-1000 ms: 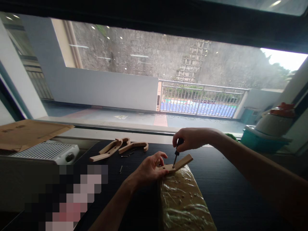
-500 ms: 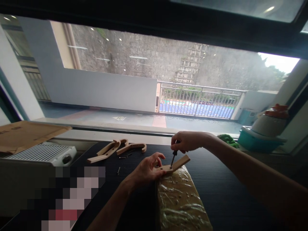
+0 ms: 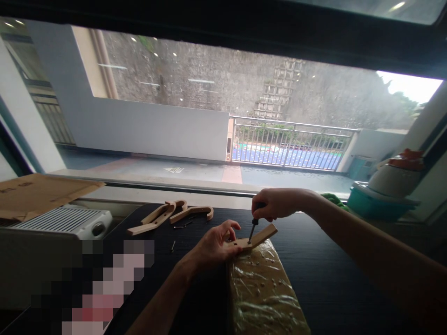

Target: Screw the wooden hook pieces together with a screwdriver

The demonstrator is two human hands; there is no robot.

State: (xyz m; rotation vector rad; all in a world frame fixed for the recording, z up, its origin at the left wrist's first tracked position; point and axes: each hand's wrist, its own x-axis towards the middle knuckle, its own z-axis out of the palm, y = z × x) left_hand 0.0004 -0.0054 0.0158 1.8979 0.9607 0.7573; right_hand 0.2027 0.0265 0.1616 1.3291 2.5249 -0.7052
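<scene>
My right hand point(image 3: 266, 204) is closed around the dark handle of a screwdriver point(image 3: 253, 228), its shaft slanting down. The screwdriver's tip meets a hole in a pale wooden hook point(image 3: 262, 236), which rests on the far end of a box wrapped in clear film point(image 3: 261, 284). On the hook's left end, my left hand point(image 3: 223, 242) pinches the wood with thumb and fingers. Small holes dot the top of the box. Whether a screw sits under the tip is too small to tell.
Several more wooden hooks point(image 3: 192, 212) lie on the dark table point(image 3: 331, 260) at the back left, with loose screws point(image 3: 172, 246) near them. A white slatted appliance point(image 3: 66, 221) carries a brown paper envelope point(image 3: 45, 193). A teal bin point(image 3: 380, 202) stands right by the window.
The view has shifted slightly. My right hand still grips the screwdriver upright in the hook, its wrist slightly turned. My left hand keeps its hold.
</scene>
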